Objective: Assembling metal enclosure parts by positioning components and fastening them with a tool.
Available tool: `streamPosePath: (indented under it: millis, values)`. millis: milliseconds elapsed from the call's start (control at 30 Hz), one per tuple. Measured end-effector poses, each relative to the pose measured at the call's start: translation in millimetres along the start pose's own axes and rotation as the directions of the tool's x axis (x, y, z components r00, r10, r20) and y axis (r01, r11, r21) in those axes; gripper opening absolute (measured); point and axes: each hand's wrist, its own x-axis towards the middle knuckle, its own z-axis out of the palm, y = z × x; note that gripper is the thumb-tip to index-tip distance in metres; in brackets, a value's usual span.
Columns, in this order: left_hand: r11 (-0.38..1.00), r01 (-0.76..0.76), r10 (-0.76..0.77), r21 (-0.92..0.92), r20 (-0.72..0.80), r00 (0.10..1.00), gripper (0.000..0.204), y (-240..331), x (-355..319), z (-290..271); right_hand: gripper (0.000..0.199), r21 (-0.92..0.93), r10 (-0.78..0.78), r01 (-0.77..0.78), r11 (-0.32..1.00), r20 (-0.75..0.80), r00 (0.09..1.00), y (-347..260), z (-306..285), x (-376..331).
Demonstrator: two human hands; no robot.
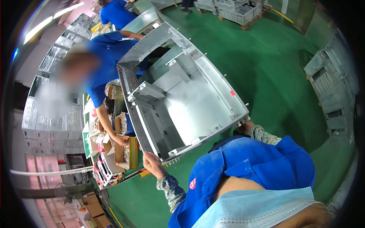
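Observation:
A large grey box-shaped casing (pixel 190 104) with an open top, inner brackets and a wide cut-out at its far end lies tilted in front of me. Its near left corner is in the grip of my left hand (pixel 153 164), fingers curled closed at the edge. At the near right corner my right hand (pixel 248 127) is closed around the casing from outside and below; its fingertips are hidden. Small red marks dot the casing's rim, and short pegs stick out along its outer sides.
A co-worker in blue (pixel 110 53) stands left of the casing, one hand by a small-parts box (pixel 133 152). Open cartons of small parts crowd the bench there. Another person (pixel 116 14) works farther back. Grey casings (pixel 239 15) sit on a pallet; more stacked parts (pixel 330 87) stand right.

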Motion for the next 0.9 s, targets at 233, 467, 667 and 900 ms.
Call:
streamPosePath:
  millis: [233,467,667,900]
  values:
    - [0.988,-0.067,0.092,0.142,-0.18,0.979,0.039,-28,2,-22,0.027,0.617,0.61,-0.779,0.11,0.577,0.543,-73,-28,51]
    - [0.957,-0.067,0.112,0.281,-0.15,0.982,0.039,-34,2,-2,0.041,0.556,0.621,-0.818,0.148,0.591,0.515,-122,-27,86]
    - [0.785,-0.119,0.209,0.608,-0.078,0.975,0.039,-27,-7,13,0.046,0.475,0.618,-0.817,0.326,0.547,0.565,-137,-20,91]
    - [0.647,-0.102,0.12,0.756,0.031,0.992,0.039,-26,-3,18,0.036,0.549,0.743,-0.8,0.241,0.425,0.516,-155,-24,83]
